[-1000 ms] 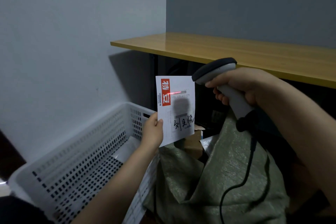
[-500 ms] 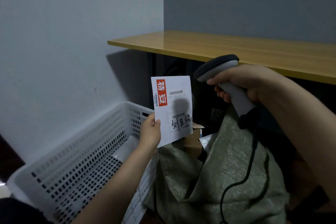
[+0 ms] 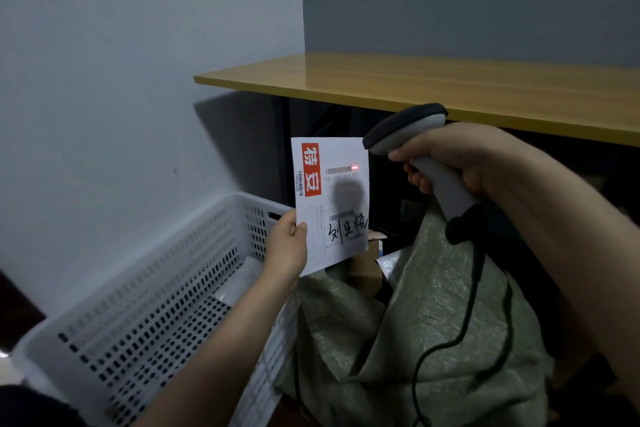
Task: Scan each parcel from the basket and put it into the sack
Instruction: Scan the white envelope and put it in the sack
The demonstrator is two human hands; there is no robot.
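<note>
Fingers (image 3: 288, 225) pinch parcel (image 3: 341, 198); right hand (image 3: 460, 156) grips scanner (image 3: 405, 125).

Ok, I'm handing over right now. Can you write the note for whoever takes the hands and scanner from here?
Hands: left hand pinches the white flat parcel by its lower left corner, upright, above the sack's rim. The right hand grips the barcode scanner, aimed at the parcel.
Scan: the red light sits at the right end of the barcode; a read is not confirmed.
Done: the green woven sack already holds a cardboard box.
Left: confirm the scan and sack this parcel. The white basket has at least one pale flat parcel left.
</note>
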